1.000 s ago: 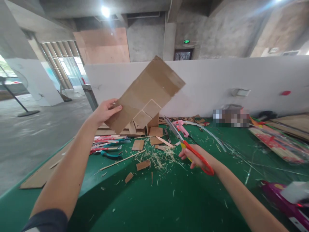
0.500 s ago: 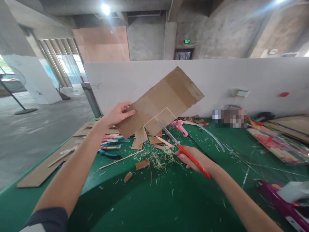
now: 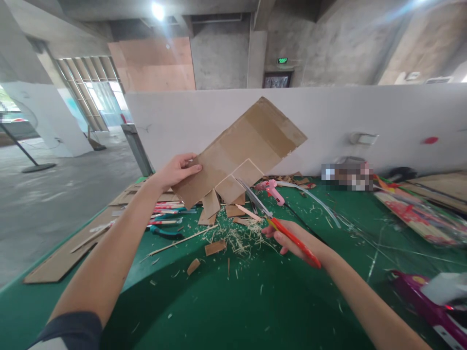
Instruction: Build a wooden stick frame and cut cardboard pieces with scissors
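My left hand [image 3: 178, 171] pinches the left end of a brown cardboard piece [image 3: 251, 136], thumb in front, holding it tilted above the table. Pale lines mark a cornered outline along its lower edge, and a small flap hangs below that edge. In my right hand [image 3: 290, 238] is a pair of scissors [image 3: 288, 238] with red handles. Their blades point up and left and meet the cardboard's lower part by the pale outline; how far the blades are apart is hard to see. Behind the blades lies a pink glue gun [image 3: 270, 190].
Wood shavings [image 3: 239, 238] and cardboard scraps [image 3: 215, 247] litter the green table [image 3: 233, 301]. Teal-handled pliers [image 3: 166, 232] and a thin stick [image 3: 184, 240] lie left. A purple device [image 3: 419, 296] sits at the right, near packaged materials [image 3: 419, 216]. A white partition [image 3: 219, 112] stands behind.
The cardboard and my left hand have shifted slightly left and up in view. The scissors' blades look a little wider apart, still by the pale outline.
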A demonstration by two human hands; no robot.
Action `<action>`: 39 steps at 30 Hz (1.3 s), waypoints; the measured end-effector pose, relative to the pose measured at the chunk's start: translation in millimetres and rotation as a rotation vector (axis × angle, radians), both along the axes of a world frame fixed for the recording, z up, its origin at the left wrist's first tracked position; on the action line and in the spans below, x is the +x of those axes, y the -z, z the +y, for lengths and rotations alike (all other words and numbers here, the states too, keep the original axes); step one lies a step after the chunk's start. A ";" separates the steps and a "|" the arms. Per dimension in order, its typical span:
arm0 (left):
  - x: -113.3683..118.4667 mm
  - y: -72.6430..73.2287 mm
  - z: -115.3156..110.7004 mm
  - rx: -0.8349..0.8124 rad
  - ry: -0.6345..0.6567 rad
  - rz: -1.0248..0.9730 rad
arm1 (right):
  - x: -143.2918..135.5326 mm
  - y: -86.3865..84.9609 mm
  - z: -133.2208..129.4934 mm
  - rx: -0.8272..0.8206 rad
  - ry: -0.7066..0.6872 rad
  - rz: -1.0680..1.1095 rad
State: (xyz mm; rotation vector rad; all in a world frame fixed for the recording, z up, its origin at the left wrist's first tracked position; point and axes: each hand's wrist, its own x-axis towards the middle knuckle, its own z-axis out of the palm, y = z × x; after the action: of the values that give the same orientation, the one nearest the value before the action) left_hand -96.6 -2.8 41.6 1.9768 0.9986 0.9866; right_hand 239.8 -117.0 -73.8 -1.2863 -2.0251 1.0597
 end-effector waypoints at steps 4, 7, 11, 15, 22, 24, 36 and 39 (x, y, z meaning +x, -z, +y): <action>4.0 -0.8 -2.9 0.003 0.026 0.023 | -1.1 -1.0 -0.2 0.003 -0.001 -0.013; 7.9 -1.6 -5.6 0.014 0.048 0.037 | -1.7 -2.8 -0.7 0.012 0.002 -0.014; 8.8 -2.8 -7.1 0.036 0.041 0.061 | -4.1 -6.6 -1.3 0.085 0.018 -0.104; 6.3 -3.9 -7.1 0.087 0.021 0.113 | -10.5 -8.5 -1.4 0.216 0.094 -0.265; 8.2 -0.4 -5.2 0.118 0.050 0.136 | -17.0 -11.1 -1.3 0.227 0.165 -0.332; 8.5 0.3 -4.4 0.121 0.045 0.146 | -16.4 -11.6 -1.0 0.240 0.160 -0.350; 10.1 6.2 2.1 0.087 0.045 0.139 | -12.5 6.0 7.2 0.294 0.274 -0.468; 10.4 5.7 1.6 0.067 0.052 0.136 | -12.6 6.6 7.6 0.356 0.274 -0.541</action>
State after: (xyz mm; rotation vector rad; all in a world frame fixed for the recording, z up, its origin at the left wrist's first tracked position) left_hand -86.3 -1.2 35.9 2.1380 0.9934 0.8777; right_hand 227.2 -109.4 -80.4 -1.7082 -2.1872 0.2156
